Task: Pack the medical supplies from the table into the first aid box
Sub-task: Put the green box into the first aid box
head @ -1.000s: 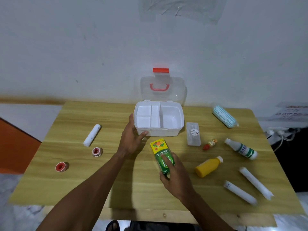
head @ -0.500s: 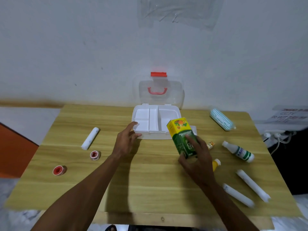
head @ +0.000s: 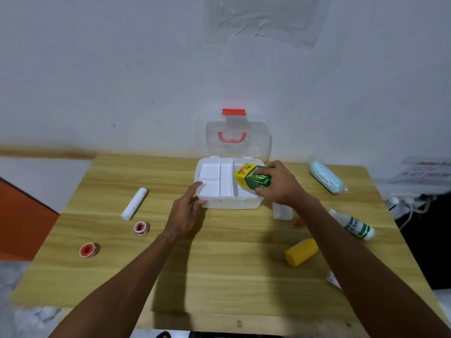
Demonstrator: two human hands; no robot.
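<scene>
Right now I am loading the first item: the other compartments of the first aid box (head: 231,204) show bare white, so I judge the packing has only just begun. The next move calls for lowering the carton (head: 255,179) flat between the divider and the right wall, then letting go.

Far left on the table (head: 219,264) lie two tape rolls (head: 88,250) and a bandage roll (head: 134,203), well apart from my hands. My left hand (head: 186,211) is mostly open, fingers loosely straight. Its forefinger rests on the rim and its thumb against the front wall at the box's left front corner, steadying it.

The carton hangs tilted over the right compartment; I cannot tell whether it touches the bottom. My right hand (head: 280,185) grips it, fingers curled across its top and thumb on the near side. Further right wait a yellow bottle (head: 301,252), a white bottle (head: 351,224) and a mask pack (head: 327,176).
</scene>
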